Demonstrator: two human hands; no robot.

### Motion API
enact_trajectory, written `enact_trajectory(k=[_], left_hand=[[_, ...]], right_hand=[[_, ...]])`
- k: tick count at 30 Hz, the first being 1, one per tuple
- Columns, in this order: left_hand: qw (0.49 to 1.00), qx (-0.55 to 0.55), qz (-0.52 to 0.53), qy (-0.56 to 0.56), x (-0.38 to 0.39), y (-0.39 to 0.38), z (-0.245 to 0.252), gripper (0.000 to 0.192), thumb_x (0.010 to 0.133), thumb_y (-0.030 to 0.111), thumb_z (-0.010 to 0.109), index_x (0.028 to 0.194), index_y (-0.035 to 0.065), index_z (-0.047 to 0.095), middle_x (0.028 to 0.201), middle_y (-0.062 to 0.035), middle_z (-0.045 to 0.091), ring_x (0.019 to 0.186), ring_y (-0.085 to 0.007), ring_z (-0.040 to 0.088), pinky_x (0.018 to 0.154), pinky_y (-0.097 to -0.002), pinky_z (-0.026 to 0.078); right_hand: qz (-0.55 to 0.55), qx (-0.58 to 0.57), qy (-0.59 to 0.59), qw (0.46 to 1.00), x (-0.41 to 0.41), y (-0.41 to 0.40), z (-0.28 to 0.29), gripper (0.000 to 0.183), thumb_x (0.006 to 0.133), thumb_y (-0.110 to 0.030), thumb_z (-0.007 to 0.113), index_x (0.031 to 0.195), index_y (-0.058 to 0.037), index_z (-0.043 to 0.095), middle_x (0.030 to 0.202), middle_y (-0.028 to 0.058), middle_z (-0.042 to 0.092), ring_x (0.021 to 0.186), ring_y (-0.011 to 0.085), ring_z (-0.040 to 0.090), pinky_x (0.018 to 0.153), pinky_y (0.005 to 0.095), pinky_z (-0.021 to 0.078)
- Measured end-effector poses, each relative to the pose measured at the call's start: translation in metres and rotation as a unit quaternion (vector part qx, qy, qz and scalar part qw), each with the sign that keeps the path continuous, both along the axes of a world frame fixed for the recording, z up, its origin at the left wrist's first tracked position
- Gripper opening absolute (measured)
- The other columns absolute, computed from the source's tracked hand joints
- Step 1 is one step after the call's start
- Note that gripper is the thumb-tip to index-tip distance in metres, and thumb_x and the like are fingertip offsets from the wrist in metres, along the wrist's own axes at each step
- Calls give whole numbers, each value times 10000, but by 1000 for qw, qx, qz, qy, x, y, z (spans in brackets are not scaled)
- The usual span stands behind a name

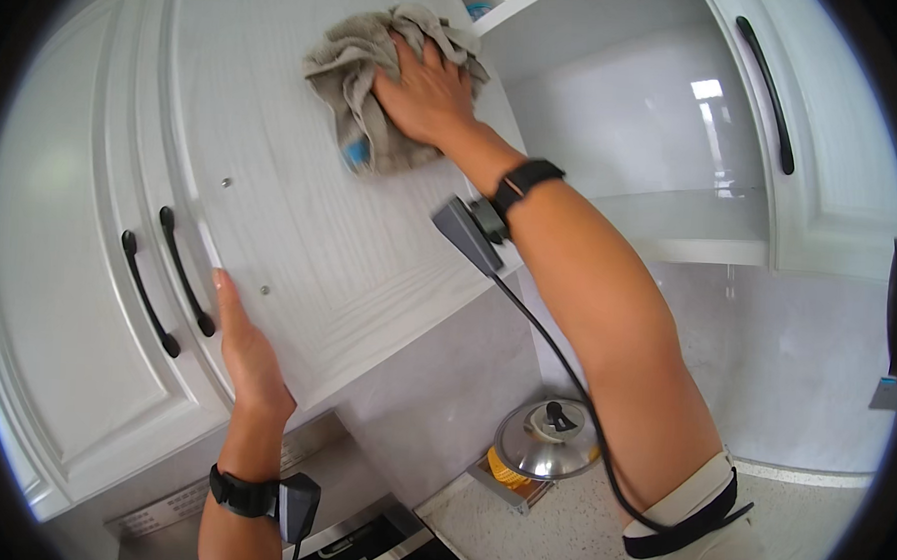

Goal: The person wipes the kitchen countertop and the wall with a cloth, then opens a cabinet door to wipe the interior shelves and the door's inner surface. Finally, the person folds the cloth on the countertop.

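My right hand [430, 91] presses a crumpled grey-beige cloth [352, 73] with a small blue patch flat on the inner face of an opened white cabinet door [330, 230], near its upper part. Its fingers are spread over the cloth. Lower left, my left hand [247, 346] rests at the edge of that same door, thumb side up, beside a black handle [186, 272]. Both wrists wear black straps with grey devices; a black cable runs from the right one along the arm.
An open cabinet compartment [620, 122] lies right of the door, with another white door [845, 147] beyond. Below are a range hood [328, 455], a black cooktop [406, 556] and a speckled counter [505, 538] with a glass-and-metal pan lid [546, 442].
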State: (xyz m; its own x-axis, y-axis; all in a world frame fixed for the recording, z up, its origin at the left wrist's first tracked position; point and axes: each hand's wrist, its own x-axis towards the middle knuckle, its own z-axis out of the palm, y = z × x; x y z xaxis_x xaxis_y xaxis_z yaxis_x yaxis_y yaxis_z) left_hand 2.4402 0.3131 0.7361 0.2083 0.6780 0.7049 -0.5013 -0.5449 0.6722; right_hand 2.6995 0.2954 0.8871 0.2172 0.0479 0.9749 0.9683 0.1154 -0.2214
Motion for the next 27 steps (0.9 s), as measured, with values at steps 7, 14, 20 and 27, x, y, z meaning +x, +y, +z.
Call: enact_trajectory(k=[7,14,20,27], left_hand=[[997,52,61,-14,-7,36,-4,787,1012,536,422,1580,62,152,1626,-70,196,1473,-200,247,1196,-332,196],[998,23,56,-33,-2,29,-2,790,1010,543,422,1565,34,185,1598,-88,264,1447,-210,301,1184,-329,224],[997,41,59,-18,-4,27,-3,799,1008,549,417,1576,50,159,1619,-88,215,1467,-211,265,1191,-333,212],[999,5,41,-5,9,12,0,799,1010,558,406,1568,35,174,1598,-96,261,1444,-212,308,1176,-324,248]], right_hand=[[-21,51,35,998,10,16,-61,743,906,-530,494,1509,-115,362,1528,238,326,1427,433,259,1154,599,158],[-16,16,17,1000,-64,-1,-236,780,825,-378,678,1470,-39,399,1420,264,398,1379,464,273,1120,589,207],[52,-13,-55,997,-52,-15,-210,717,839,-309,690,1451,-50,423,1432,276,386,1332,469,342,1110,561,227],[-80,110,-46,990,42,17,-224,701,780,-290,680,1381,17,493,1349,317,428,1266,489,392,1061,594,296]])
